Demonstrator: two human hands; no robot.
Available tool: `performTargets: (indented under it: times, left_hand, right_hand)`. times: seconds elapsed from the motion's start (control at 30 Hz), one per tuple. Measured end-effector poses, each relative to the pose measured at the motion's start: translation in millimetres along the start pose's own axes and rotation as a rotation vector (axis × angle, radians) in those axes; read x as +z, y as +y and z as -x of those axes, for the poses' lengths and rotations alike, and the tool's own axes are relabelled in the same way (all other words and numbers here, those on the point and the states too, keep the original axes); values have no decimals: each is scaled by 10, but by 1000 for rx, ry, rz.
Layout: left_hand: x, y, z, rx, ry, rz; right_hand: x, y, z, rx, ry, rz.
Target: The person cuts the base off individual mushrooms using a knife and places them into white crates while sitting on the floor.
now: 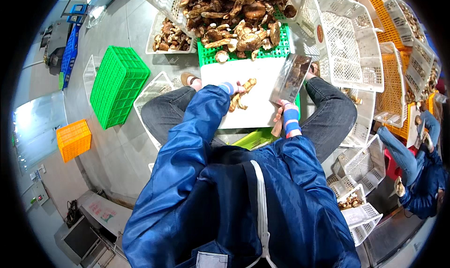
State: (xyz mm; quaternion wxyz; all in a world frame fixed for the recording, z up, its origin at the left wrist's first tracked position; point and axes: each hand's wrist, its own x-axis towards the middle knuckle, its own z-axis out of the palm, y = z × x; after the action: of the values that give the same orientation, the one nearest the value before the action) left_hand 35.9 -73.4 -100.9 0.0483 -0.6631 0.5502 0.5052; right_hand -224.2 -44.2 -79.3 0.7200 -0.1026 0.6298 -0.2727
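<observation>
In the head view, a torn mushroom lies mid-way across my white board. My left hand reaches it over the board's left side, fingers bent; whether they pinch it, I can't tell. My right hand grips a cleaver by its handle, blade over the board's right edge. I'd judge the mushroom light, soft, easily torn: best held by its thicker end, fingertips tucked. The heap crowds the board's far edge; bare surface lies toward its near edge.

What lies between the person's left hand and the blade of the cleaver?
In the head view, a mushroom piece lies right by the left hand; past it, white board runs to the cleaver.
</observation>
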Motion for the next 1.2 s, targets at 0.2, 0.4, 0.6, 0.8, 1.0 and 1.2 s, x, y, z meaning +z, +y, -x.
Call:
performTargets:
  times: [0.2,0.4,0.6,0.8,1.0,1.2]
  left_hand:
    - [-43,-367,409,-46,384,309]
    - [531,-20,803,-144,508,-27]
    - [750,-81,709,-49,553,46]
    - [507,-94,946,70,-265,1685]
    - [421,148,1198,361,-484,1971]
    - [379,274,1340,438,-351,1951]
  right_hand:
    - [50,-36,9,21,92,-10]
    - [37,-38,21,22,49,-13]
    - [117,-80,67,51,74,0]
    - [73,-60,5,52,77,-8]
    - [86,-49,26,42,57,-4]
    - [96,-44,46,41,52,-23]
